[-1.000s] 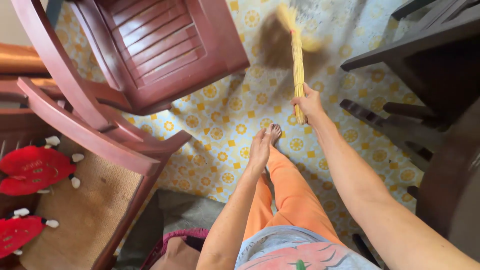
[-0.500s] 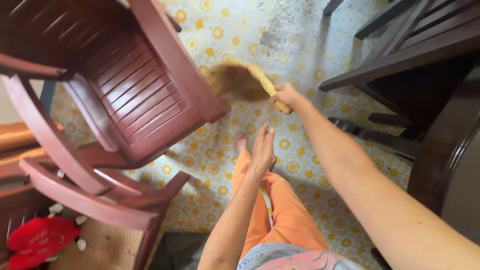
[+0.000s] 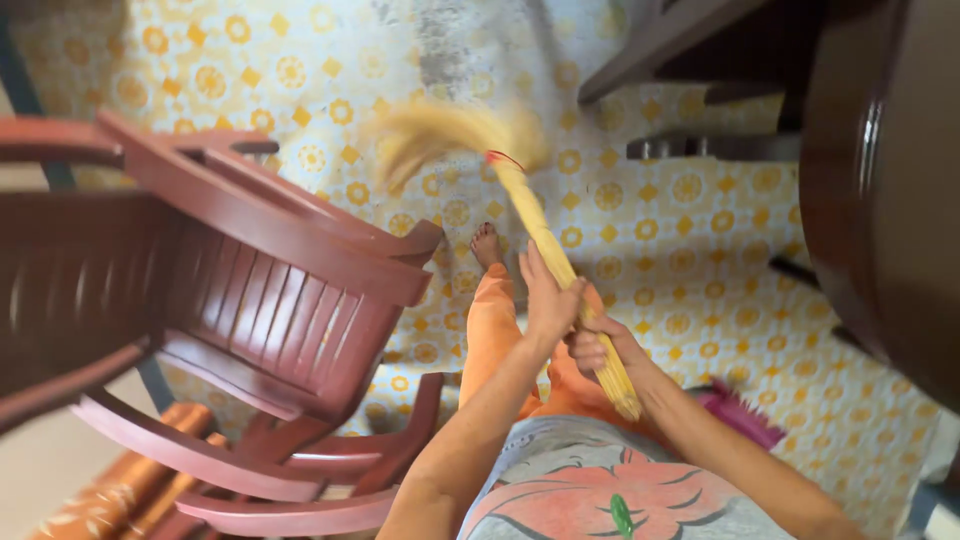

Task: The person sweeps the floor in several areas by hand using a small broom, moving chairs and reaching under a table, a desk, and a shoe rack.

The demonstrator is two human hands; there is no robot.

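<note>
R hand [image 3: 600, 350], centre of frame, has its grip wrapped tight round the lower shaft of the yellow straw broom [image 3: 545, 235], w/ a short stub of bound stalks poking out below the fist toward lower right. L hand [image 3: 548, 295] sits just above it on the same shaft, palm & fingers laid against it; can't tell if its grip is fully closed.

From both grips the broom's long axis runs up & slightly left; the bristle head [image 3: 445, 135], blurred, fans out at upper centre over the yellow-patterned floor [image 3: 680, 230]. R hand is nearer the butt end, L nearer the bristles.

Red wooden chair [image 3: 260, 290] lies left of the shaft, dark furniture [image 3: 880, 170] at upper right.
</note>
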